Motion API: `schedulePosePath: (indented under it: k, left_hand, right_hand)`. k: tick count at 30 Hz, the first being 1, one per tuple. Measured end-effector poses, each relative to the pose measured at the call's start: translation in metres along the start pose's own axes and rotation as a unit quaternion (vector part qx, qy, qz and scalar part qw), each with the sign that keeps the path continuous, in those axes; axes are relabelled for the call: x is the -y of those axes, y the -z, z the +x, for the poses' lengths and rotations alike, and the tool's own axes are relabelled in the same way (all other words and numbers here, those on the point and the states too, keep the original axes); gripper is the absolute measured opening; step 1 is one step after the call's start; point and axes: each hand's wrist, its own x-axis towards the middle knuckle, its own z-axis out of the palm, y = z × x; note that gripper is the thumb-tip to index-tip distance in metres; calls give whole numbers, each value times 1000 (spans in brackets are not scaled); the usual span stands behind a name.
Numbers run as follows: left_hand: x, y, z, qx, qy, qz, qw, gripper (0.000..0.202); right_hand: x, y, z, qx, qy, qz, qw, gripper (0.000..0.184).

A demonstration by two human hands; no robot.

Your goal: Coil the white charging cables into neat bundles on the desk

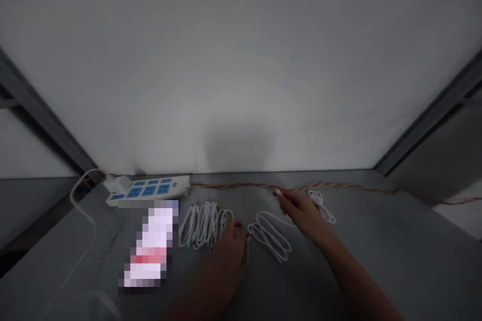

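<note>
White cords lay across the grey table (pixel 395 241). Bundled cables (pixel 205 225) formed a row at the left; a looser coil (pixel 273 243) sat between the two hands, and a small coil (pixel 321 205) just beyond the right wrist.

Right hand (pixel 299 208): fingers pinched on a small white end piece (pixel 278 192), near the twisted wire (pixel 241 185). Left hand (pixel 231 238): fingers bent at the row's right end; from where I stood I could not tell whether they gripped or merely rested.

Risks, in my judgement: a tug on a free end could have opened the looser coil. Bundles packed that closely might have tangled if one were dragged. The twisted wire, caught by mistake, could have pulled at the power strip (pixel 181 188). Dim light made such slips likelier.
</note>
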Motion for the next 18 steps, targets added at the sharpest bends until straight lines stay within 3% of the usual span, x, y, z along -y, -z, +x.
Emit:
schedulePosePath:
  k: [2, 5, 8, 10, 13, 16, 18]
  left_hand:
    - [0, 1, -4, 23, 3, -14, 1000, 52]
    - [2, 3, -6, 35, 14, -30, 999, 45]
    - [6, 11, -4, 11, 44, -103, 994, 34]
    - [10, 19, 0, -36, 86, -183, 979, 29]
    - [22, 30, 6, -141, 154, -307, 929, 21]
    - [37, 36, 13, -192, 195, -472, 838, 28]
    - [47, 38, 17, -245, 220, -528, 783, 28]
  right_hand:
    - [-2, -4, -1, 55, 21, -36, 998, 47]
    - [-4, -9, -3, 111, 30, -34, 993, 45]
    - [-1, -9, -3, 101, 10, 40, 994, 42]
    - [3, -7, -4, 68, -11, 114, 991, 40]
    - [8, -4, -4, -15, -40, 225, 973, 40]
    - [7, -2, -3, -97, -64, 306, 945, 41]
    - [5, 1, -2, -132, -72, 332, 931, 41]
